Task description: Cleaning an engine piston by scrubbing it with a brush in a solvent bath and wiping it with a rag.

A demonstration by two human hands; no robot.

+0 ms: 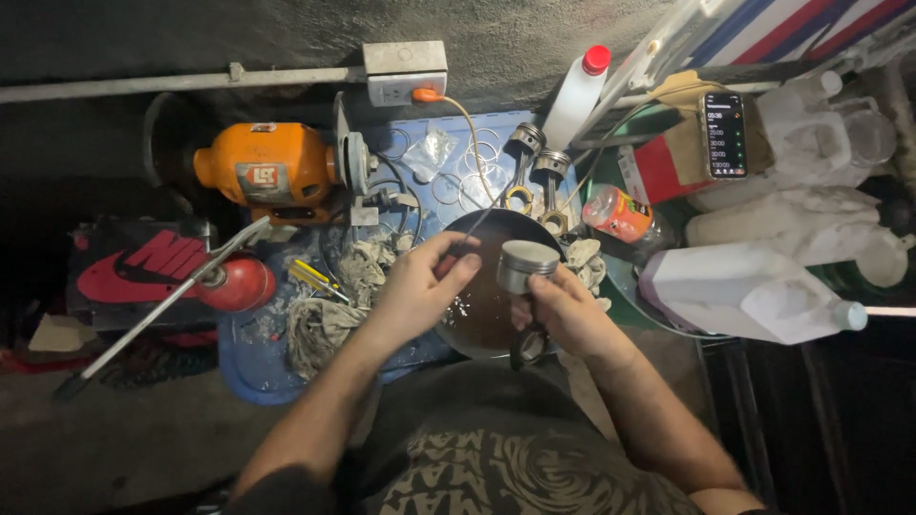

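Gripping the piston (527, 265) firmly in my right hand (563, 310), I pinched a thin brush (482, 227) with my left hand (420, 281) over the dark basin (477, 319), stroking gently, I judged, kept grime contained.

Matt metal piston (527, 264), glossy dark bowl (491, 315)

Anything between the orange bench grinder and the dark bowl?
Head view: grey rags and a yellow-handled screwdriver lie between the orange bench grinder and dark bowl.
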